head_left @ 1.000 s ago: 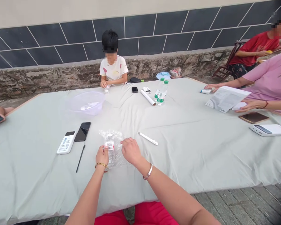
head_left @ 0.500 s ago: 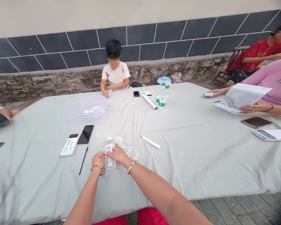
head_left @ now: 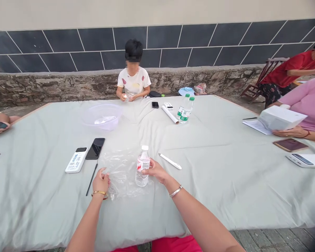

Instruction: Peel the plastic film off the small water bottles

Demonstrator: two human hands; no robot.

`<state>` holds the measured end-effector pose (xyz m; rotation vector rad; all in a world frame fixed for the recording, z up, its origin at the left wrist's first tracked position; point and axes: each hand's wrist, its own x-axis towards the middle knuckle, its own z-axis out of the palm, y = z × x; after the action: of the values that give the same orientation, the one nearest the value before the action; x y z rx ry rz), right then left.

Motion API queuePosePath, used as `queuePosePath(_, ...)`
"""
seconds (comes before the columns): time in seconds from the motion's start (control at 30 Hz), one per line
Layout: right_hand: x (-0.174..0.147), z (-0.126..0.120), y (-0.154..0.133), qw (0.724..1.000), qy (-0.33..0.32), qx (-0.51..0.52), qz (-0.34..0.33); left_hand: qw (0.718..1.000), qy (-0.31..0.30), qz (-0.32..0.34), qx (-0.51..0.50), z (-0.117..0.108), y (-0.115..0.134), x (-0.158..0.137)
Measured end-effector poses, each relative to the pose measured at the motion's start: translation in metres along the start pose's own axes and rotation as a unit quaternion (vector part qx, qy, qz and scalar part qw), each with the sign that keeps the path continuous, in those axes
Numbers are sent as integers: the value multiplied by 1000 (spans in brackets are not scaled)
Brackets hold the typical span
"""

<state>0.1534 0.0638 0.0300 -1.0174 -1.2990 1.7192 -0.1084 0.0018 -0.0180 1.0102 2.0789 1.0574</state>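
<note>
Apparently, our step is arranging bottle (head_left: 141, 170) and film (head_left: 122, 168): our right hand (head_left: 159, 172) grasps the bottle, upright at the film's right side. We cannot tell whether our left hand (head_left: 101, 183) pinches the film. Next, a steady bottle and smoothed film seem called for.

Left hand (head_left: 100, 183) loosely curled, right hand (head_left: 159, 172) set in a grip
The left arm (head_left: 86, 224) rises steeply from the lower edge, bare, its index finger crooked; the right arm (head_left: 198, 216), also bare, slants in from the lower right (more of it shows), thumb pointing toward the left hand
</note>
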Motion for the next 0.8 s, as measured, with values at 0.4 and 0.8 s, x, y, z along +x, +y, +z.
queuePosePath(0.4, 21, -15, 16, 976, 141, -120, -114, 866, -236, 177, 403, -32, 37, -17)
queuePosePath(0.8, 20, -20, -8, 961, 188, -156, -129, 766, -220, 120, 592, -58, 58, -6)
